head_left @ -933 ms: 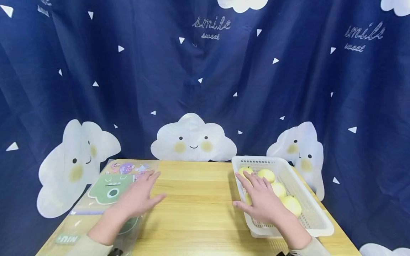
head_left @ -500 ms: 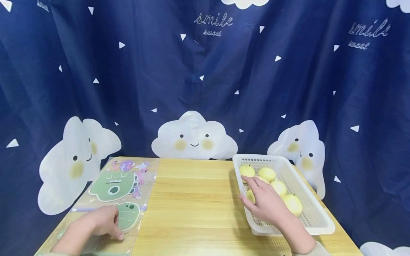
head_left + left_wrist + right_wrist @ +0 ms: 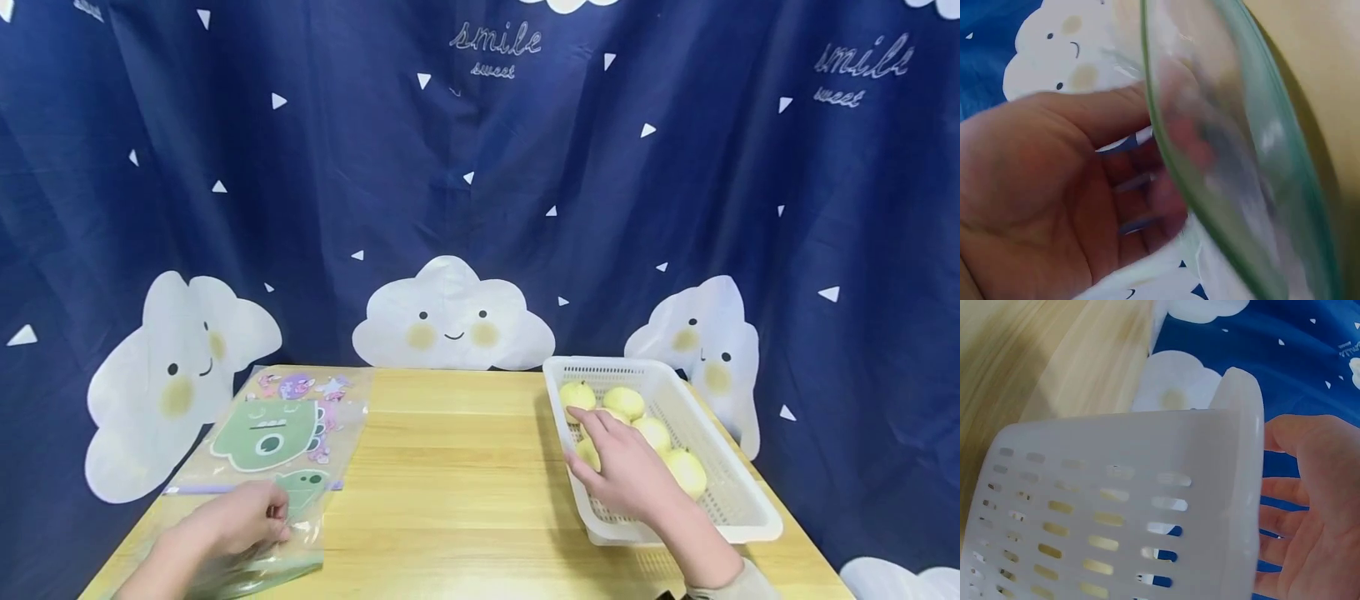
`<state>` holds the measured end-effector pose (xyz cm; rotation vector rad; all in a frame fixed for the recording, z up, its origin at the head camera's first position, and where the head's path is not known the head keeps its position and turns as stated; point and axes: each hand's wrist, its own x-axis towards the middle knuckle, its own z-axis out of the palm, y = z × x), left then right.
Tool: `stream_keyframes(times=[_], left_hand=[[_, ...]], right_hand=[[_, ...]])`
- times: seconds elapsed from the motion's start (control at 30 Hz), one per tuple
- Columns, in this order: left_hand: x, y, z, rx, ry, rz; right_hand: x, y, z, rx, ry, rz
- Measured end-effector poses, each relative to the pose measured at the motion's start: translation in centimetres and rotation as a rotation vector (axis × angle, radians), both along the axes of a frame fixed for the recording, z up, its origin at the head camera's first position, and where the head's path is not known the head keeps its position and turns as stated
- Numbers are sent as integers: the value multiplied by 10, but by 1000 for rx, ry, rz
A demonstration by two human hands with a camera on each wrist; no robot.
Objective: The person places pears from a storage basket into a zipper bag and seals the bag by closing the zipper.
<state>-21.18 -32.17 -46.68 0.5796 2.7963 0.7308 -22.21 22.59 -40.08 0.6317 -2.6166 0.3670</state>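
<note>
On the left of the table lies a clear zip bag (image 3: 270, 437) printed with a green dinosaur. My left hand (image 3: 243, 518) pinches the film near its front end, thumb against curled fingers. The left wrist view shows the bag's green zip strip (image 3: 1169, 159) crossing in front of the fingertips, with a second green edge standing apart from it. To the right, my right hand (image 3: 622, 467) hovers over a white plastic basket (image 3: 738, 492), fingers spread and slightly bent. Beneath them lie several round yellow fruits (image 3: 684, 473), some with short stems; the hand partly hides them.
Under the dinosaur bag shows another clear bag with pink and purple prints and a purple zip strip (image 3: 202, 489). The wooden table (image 3: 442, 483) runs between bags and basket. A dark blue curtain (image 3: 405, 183) with smiling clouds hangs behind the table.
My left hand has come down and back from above the bags and now pinches the bag, whose front end has lifted. My right hand has shifted slightly over the fruits, fingers more bent.
</note>
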Motion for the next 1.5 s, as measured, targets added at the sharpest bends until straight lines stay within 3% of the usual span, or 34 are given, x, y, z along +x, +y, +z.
stream_keyframes(times=[0.13, 0.27, 0.47, 0.67, 0.9, 1.17, 1.37, 1.5], left_hand=[[-6, 16, 15, 118, -8, -41], [-19, 41, 32, 219, 20, -26], [-41, 90, 60, 336, 70, 91], [-61, 147, 81, 561, 58, 186], [-80, 200, 90, 793, -59, 267], [-89, 231, 98, 1048, -257, 388], [-92, 245, 100, 1107, -298, 427], [-91, 250, 101, 1071, -296, 417]], right_hand=[[0, 1, 4, -4, -27, -11], [-1, 0, 8, -7, -46, -4], [1, -5, 15, -24, -100, 24], [1, -19, 26, -111, -211, 50], [-4, -39, 32, -214, -325, 105], [-14, -62, 41, -382, -488, 211], [-23, -78, 43, -468, -617, 204], [-23, -82, 45, -453, -587, 178]])
